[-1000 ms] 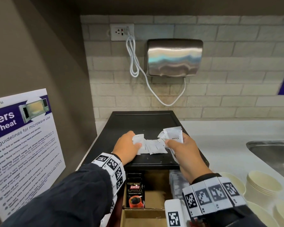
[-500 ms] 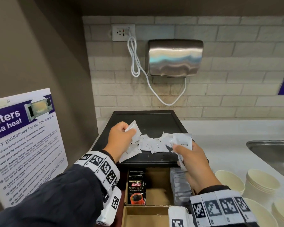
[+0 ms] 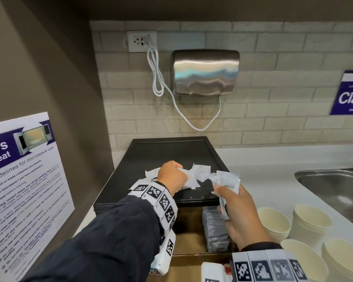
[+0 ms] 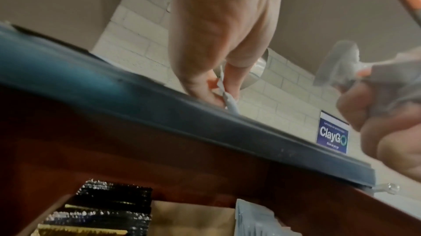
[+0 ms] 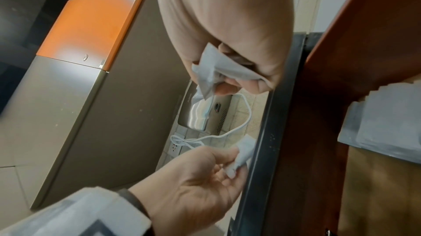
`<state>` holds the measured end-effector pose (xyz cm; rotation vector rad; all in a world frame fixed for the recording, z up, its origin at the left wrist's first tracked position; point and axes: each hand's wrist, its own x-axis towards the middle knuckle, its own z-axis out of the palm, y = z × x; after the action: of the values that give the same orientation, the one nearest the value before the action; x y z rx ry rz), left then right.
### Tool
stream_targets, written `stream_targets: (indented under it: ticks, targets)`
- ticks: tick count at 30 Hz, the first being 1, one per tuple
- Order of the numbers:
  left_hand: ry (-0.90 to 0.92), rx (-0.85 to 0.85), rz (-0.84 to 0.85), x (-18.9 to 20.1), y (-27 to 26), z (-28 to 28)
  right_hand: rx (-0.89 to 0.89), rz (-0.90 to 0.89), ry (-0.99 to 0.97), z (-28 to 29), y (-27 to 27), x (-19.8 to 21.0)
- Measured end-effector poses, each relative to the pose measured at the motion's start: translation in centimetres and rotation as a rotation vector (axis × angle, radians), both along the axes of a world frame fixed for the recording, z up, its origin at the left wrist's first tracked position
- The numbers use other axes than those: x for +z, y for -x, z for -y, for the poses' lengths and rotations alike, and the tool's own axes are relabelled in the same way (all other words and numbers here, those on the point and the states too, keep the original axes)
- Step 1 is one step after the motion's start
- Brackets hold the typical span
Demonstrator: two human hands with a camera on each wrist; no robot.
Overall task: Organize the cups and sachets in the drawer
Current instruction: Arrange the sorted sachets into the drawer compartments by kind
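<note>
Since the earlier frame, left hand [image 3: 172, 176] has dropped onto loose white paper sachets [image 3: 194, 178] atop the black drawer box [image 3: 171, 151], fingers pinching one; right hand [image 3: 237, 216] clamps a gathered bundle [image 3: 227, 181]; next, judged: hand over.

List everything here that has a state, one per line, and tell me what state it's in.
Left hand: pinching a white sachet from the loose pile on the black box top.
Right hand: gripping a bunch of cream sachets.
Drawer: open, with grey sachets stood in a row inside.
Paper cups: stacked upright, on the counter.
Hand dryer: plugged into the wall socket.
</note>
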<state>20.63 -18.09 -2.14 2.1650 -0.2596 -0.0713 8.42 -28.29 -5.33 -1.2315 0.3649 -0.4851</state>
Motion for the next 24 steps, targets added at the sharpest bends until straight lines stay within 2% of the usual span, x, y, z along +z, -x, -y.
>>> stream_targets:
  ticks: [3,6,10,16,21,24]
  targets:
    - [-0.347,-0.065,0.092,0.1,-0.3,0.2,-0.013,0.001,-0.009,0.4,0.1,0.2]
    - [-0.536,-0.142,0.081,0.3,-0.7,0.5,-0.013,0.002,-0.023,0.8,0.1,0.1]
    - [-0.691,-0.211,0.071,0.7,-1.0,0.9,0.008,-0.006,-0.032,0.9,0.1,-0.2]
    - [-0.776,-0.205,0.100,0.9,-1.2,1.2,-0.009,-0.055,-0.026,0.8,-0.2,-0.8]
    - [-0.761,-0.174,0.148,1.1,-0.8,1.2,-0.022,-0.070,-0.026,0.7,-0.1,-0.8]
    - [-0.686,-0.169,0.173,1.3,-0.3,0.9,-0.020,-0.080,-0.019,0.6,0.1,-0.7]
